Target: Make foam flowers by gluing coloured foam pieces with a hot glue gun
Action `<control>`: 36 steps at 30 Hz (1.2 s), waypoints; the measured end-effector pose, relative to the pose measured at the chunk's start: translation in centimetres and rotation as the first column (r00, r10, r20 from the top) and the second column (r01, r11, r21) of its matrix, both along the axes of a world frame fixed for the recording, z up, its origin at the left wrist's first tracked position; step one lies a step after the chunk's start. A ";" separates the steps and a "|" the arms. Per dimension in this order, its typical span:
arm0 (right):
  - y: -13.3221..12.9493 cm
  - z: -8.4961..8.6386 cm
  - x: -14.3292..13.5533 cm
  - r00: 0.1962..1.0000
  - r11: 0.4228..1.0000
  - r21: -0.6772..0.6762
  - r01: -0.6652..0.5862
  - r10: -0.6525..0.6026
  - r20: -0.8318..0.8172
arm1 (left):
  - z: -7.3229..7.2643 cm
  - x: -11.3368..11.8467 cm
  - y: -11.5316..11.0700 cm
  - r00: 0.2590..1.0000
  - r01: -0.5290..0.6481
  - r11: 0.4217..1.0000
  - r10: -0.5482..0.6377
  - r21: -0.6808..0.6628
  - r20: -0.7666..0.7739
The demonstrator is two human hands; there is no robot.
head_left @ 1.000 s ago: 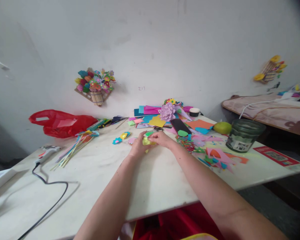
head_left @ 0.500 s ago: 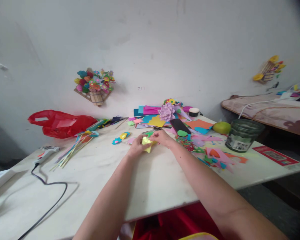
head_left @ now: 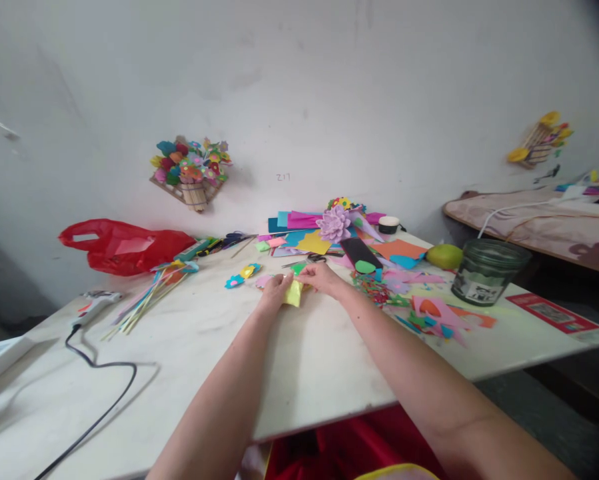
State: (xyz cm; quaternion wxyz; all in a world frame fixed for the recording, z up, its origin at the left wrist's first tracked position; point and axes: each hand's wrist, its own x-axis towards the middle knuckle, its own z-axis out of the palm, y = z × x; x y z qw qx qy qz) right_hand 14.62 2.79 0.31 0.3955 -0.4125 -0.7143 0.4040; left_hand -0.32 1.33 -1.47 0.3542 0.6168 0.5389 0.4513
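Note:
Over the middle of the table, a small shiny yellow packet (head_left: 292, 294) is held between my hands. My left hand (head_left: 276, 292) grips its left side, thumb on top. The fingers of my right hand (head_left: 321, 278) are pinched together at its upper right edge. What is inside the packet does not show. Just left of my left hand lie a pink foam flower (head_left: 264, 281), a blue flower (head_left: 234, 281) and a yellow flower (head_left: 250, 270). Behind the hands are scissors (head_left: 316, 258) and a green foam scrap (head_left: 298, 268).
Foam sheets (head_left: 309, 220), a phone-like black slab (head_left: 360, 253) and foam scraps (head_left: 436, 313) spread at the back and right. A glass jar (head_left: 489, 272) stands far right. A glue gun (head_left: 96, 307) with cord, thin sticks (head_left: 146, 300) and a red bag (head_left: 124, 247) lie left.
The yellow packet has turned and now hangs flatter, more of its smooth face showing. My left hand has shifted slightly around it; my right hand stays pinched at the edge.

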 end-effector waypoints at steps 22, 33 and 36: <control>0.4 -0.1 0.6 0.957 0.978 -0.178 0.108 -0.151 -0.248 | 2.3 -4.4 -0.3 0.574 -0.602 0.771 0.599 0.208 -0.558; 0.4 -0.3 0.5 0.984 0.973 -0.219 0.076 -0.109 -0.140 | 0.4 -5.5 0.9 0.728 -0.453 0.883 0.446 0.123 -0.520; 0.5 -0.5 0.5 0.984 0.973 -0.219 0.074 -0.107 -0.143 | 0.0 -5.8 1.3 0.751 -0.466 0.876 0.466 0.123 -0.468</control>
